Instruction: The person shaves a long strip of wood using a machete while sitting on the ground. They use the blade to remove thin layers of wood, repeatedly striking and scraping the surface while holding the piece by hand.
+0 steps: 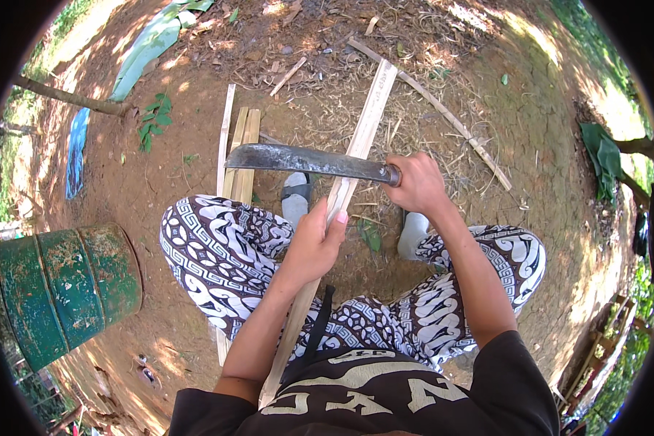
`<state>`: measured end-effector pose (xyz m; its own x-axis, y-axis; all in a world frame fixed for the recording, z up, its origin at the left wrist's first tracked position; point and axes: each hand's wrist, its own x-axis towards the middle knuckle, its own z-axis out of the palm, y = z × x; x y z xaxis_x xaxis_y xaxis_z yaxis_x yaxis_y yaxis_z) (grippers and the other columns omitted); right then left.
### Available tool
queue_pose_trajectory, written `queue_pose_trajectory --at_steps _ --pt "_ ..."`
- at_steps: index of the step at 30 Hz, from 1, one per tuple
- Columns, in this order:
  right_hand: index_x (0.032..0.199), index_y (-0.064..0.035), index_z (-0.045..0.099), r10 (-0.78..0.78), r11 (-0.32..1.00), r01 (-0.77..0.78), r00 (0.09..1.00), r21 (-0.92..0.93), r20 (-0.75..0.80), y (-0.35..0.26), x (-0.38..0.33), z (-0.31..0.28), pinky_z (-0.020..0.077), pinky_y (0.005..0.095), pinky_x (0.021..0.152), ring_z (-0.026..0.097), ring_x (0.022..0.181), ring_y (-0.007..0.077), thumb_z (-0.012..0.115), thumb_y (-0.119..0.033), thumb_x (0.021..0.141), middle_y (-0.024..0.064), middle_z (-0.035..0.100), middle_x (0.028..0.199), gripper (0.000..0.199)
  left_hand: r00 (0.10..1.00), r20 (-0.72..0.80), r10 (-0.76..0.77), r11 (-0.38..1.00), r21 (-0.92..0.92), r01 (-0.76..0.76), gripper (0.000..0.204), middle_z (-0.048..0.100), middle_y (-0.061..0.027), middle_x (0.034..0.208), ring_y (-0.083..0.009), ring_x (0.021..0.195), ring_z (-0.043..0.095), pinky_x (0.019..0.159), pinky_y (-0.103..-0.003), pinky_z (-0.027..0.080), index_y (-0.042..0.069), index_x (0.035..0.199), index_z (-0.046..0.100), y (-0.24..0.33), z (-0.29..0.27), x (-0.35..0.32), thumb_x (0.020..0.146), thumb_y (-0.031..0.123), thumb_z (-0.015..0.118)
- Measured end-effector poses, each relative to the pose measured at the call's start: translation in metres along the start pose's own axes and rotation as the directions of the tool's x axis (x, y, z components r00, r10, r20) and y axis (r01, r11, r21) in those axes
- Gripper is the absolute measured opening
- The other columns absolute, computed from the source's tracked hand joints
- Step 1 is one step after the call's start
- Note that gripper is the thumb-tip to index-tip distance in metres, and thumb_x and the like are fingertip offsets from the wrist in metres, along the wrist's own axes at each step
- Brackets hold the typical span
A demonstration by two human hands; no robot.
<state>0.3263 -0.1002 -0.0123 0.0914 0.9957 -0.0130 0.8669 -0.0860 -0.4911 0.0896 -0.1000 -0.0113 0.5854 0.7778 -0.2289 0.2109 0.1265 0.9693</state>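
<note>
My left hand point(314, 243) is closed around a long, flat strip of pale split bamboo point(360, 142), thumb on top and fingers wrapped underneath, gripping it about midway along. The strip is smooth, straight and cream-coloured, with squared edges; its long axis runs from my lap up and away to the right, the near end passing beside my left knee toward my waist and the far end resting out on the dirt ahead of me. My right hand point(416, 182) is shut tight in a fist around the handle of a heavy knife point(305, 160), its broad blade dark grey, dull and pitted, slightly curved along the back. The blade lies nearly level, pointing to my left, and crosses the strip just above my left hand, touching it there. I am seated, knees apart in loose trousers point(218, 251) printed with a brown-and-white swirling pattern, and my feet in pale sandals point(296, 195) show between them. To the left of my left knee, a few more thin bamboo slats point(238, 156) lie side by side on the ground, pointing away from me. The ground point(530, 131) is bare reddish-brown earth scattered with dry shavings and leaves. A rusted green metal drum point(69, 287) lies on its side at my far left.
</note>
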Motion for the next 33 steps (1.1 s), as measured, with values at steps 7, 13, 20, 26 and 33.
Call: queue_pose_trajectory --at_steps 7,13,20,26,33 --pt "0.076 -0.005 0.069 -0.003 1.0 0.003 1.0 -0.03 0.002 0.017 0.005 0.019 0.0515 0.0474 0.063 0.063 0.062 0.0403 0.064 -0.015 0.065 0.0198 0.061 0.061 0.016 1.0 -0.028 0.003 0.954 0.3 0.005 0.022 0.055 -0.0235 0.065 -0.0426 0.058 0.056 0.054 -0.047 0.04 -0.003 0.095 0.047 0.008 -0.001 0.001 0.101 0.018 0.051" --pt "0.079 -0.0094 0.071 0.059 0.991 -0.066 0.996 -0.115 -0.069 0.046 0.019 0.043 0.0567 0.0467 0.067 0.067 0.065 0.0372 0.063 -0.017 0.067 0.017 0.067 0.066 0.016 0.996 -0.054 0.067 0.887 0.46 -0.035 0.025 0.053 -0.0121 0.059 -0.0216 0.05 0.05 0.051 -0.037 0.042 -0.001 0.093 0.051 -0.002 -0.003 0.003 0.102 0.022 0.051" --pt "0.079 0.0013 0.071 0.623 0.766 -0.64 0.718 0.057 -0.311 0.179 0.03 0.022 0.0553 0.0461 0.073 0.07 0.077 0.0391 0.058 -0.026 0.079 0.0253 0.069 0.079 0.03 0.999 -0.013 0.05 0.958 0.284 -0.044 0.024 0.049 -0.0017 0.066 -0.0119 0.049 0.047 0.047 -0.031 0.04 0.002 0.1 0.049 -0.016 -0.007 -0.003 0.106 0.025 0.045" --pt "0.073 0.0008 0.065 0.463 0.869 -0.388 0.857 0.307 -0.227 0.045 0.03 -0.009 0.0524 0.0438 0.065 0.064 0.059 0.0331 0.06 -0.02 0.077 0.0195 0.063 0.062 0.022 0.974 0.067 -0.217 0.976 -0.005 0.218 0.021 0.044 0.0025 0.064 -0.0068 0.045 0.043 0.04 -0.024 0.038 0.004 0.106 0.046 0.001 -0.008 0.003 0.107 0.024 0.041" --pt "0.07 -0.0033 0.062 0.07 0.986 -0.072 0.997 0.149 0.02 -0.002 0.007 0.001 0.0523 0.0467 0.06 0.063 0.056 0.0365 0.061 -0.017 0.071 0.0179 0.058 0.056 0.014 0.965 0.161 -0.205 0.967 -0.117 0.225 0.026 0.052 -0.0015 0.066 -0.0086 0.045 0.049 0.04 -0.026 0.041 -0.001 0.113 0.048 0.009 -0.014 0.008 0.107 0.024 0.042"
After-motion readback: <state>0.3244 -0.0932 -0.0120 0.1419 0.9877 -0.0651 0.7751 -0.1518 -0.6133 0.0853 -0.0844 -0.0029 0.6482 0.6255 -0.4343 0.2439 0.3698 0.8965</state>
